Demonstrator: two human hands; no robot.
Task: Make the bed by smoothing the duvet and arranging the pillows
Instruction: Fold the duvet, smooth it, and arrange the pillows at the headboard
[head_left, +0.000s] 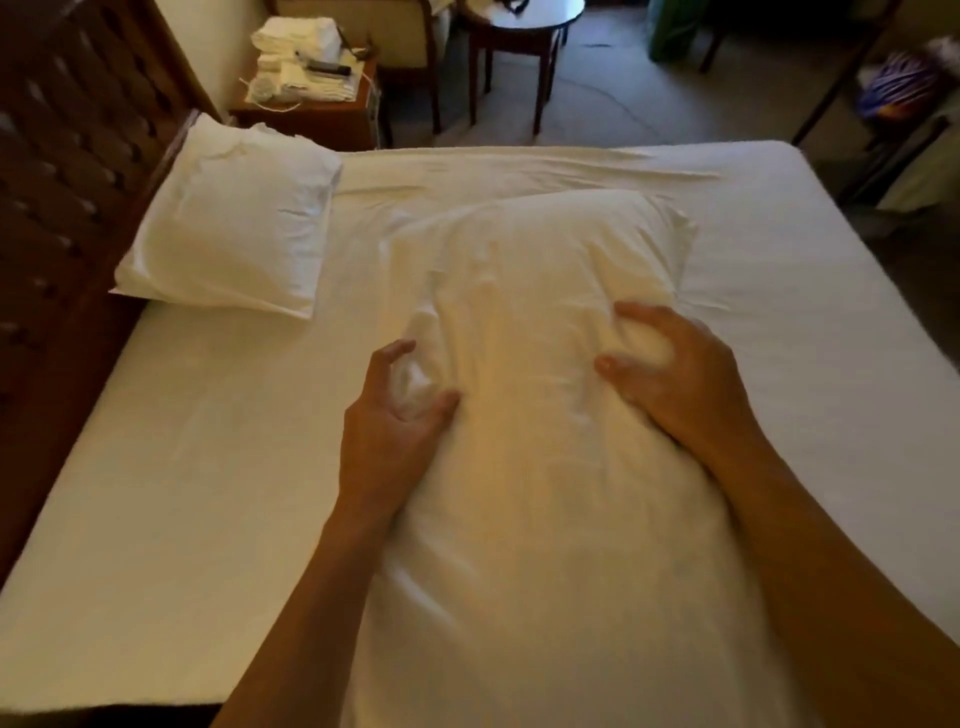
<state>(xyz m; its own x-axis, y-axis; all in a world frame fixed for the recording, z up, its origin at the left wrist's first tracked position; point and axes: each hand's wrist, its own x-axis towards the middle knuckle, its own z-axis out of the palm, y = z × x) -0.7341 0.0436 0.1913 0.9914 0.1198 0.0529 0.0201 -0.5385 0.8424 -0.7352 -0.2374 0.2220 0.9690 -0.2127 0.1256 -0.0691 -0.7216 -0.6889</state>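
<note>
a large white pillow (545, 441) lies lengthwise across the white sheet (171, 509) of the bed, its near end running off the bottom of the view. the left hand (387, 431) bunches a fold of its case at the left edge; the right hand (675, 374) claws into fabric on its right side. further off, a second pillow (228, 228) rests against the dark headboard (62, 171). beyond stand a nightstand (317, 111) stacked with folded towels (296, 41) and a round side table (519, 26).
</note>
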